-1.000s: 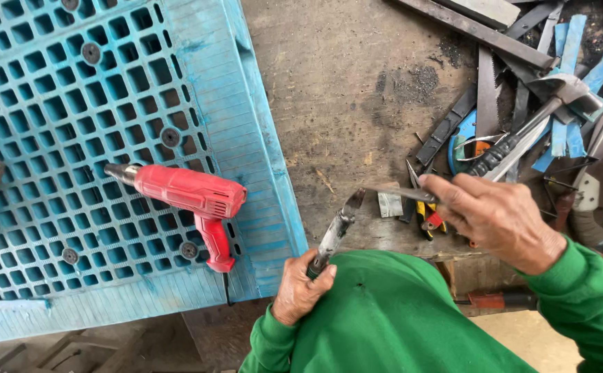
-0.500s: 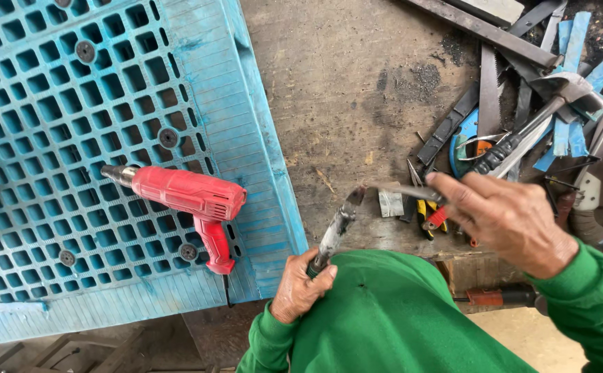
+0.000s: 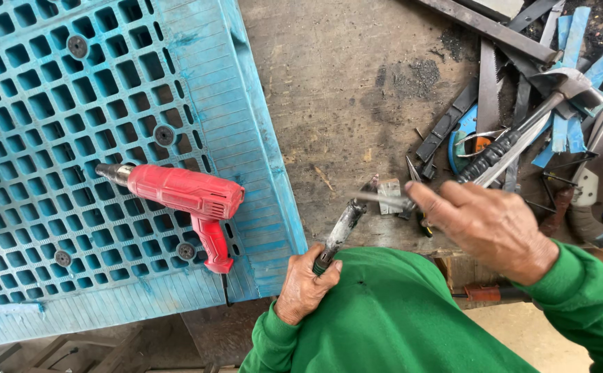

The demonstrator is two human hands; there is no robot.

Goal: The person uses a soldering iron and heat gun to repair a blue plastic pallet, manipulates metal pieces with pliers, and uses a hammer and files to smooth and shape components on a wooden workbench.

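Two hands (image 3: 306, 284) (image 3: 489, 224), pliers (image 3: 343, 226) gripping thin strip (image 3: 383, 199)

Worn, stained wooden workbench (image 3: 356, 90) w/ blue plastic grid pallet (image 3: 53, 103), daylight, concrete floor below.

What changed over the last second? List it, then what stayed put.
The right hand slid its thin metal strip left, up to the tip of the tool held by the left hand. The red heat gun stayed on the blue pallet.
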